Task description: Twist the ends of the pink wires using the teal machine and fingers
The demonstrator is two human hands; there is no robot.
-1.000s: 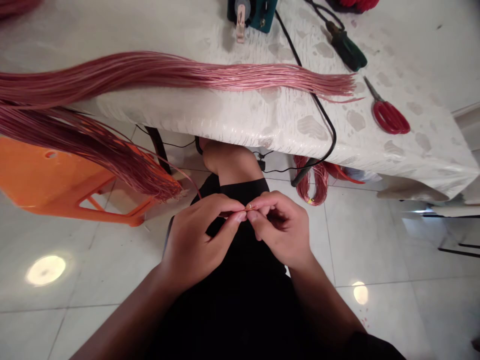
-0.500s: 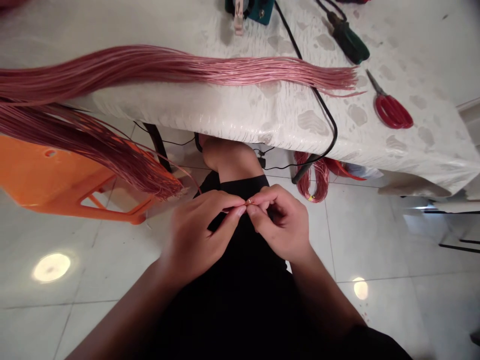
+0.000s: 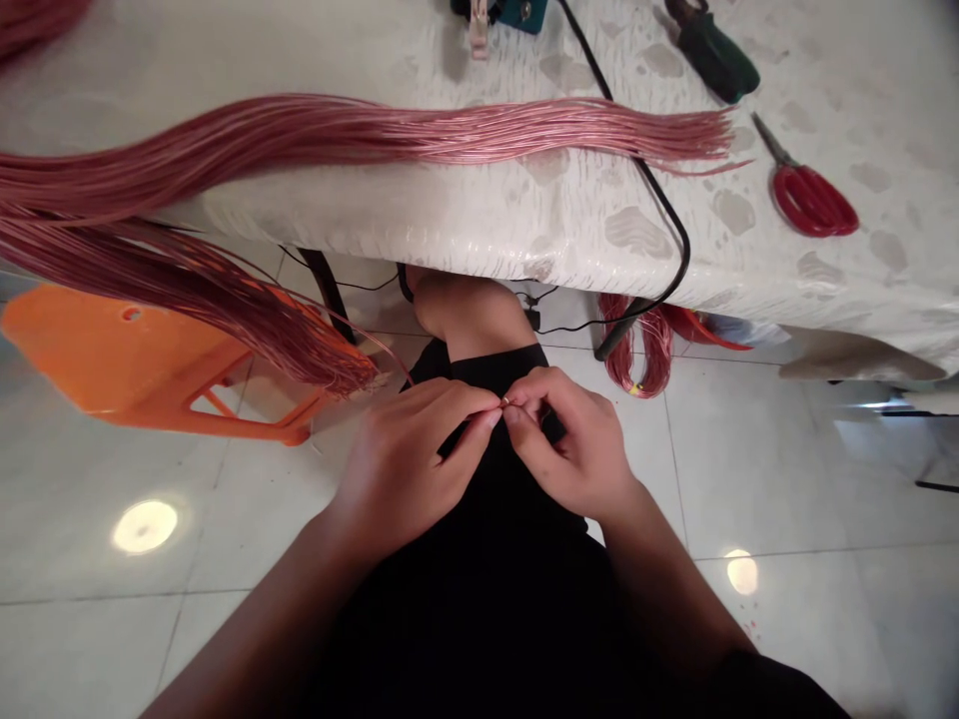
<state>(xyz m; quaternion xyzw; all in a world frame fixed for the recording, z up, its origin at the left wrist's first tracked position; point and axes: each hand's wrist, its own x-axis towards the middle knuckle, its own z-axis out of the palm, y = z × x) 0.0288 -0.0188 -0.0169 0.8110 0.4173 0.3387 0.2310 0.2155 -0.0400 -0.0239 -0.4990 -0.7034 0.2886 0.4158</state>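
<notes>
I see: left hand [image 3: 405,459], right hand [image 3: 573,444] pinched nearly shut on a copper wire end [image 3: 505,401] | copper wire bundle [image 3: 375,130] lies across the table [image 3: 465,215], many strands left

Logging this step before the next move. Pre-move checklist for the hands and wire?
1. Left hand and right hand both pinching the wire end: ok.
2. Shape of the wire end at the fingertips: cannot tell, too small.
3. Stray strand from the hanging wire bundle clear of the left hand: cannot tell, it ends close by.
4. Red-handled scissors on the table, away from the hands: ok.
</notes>
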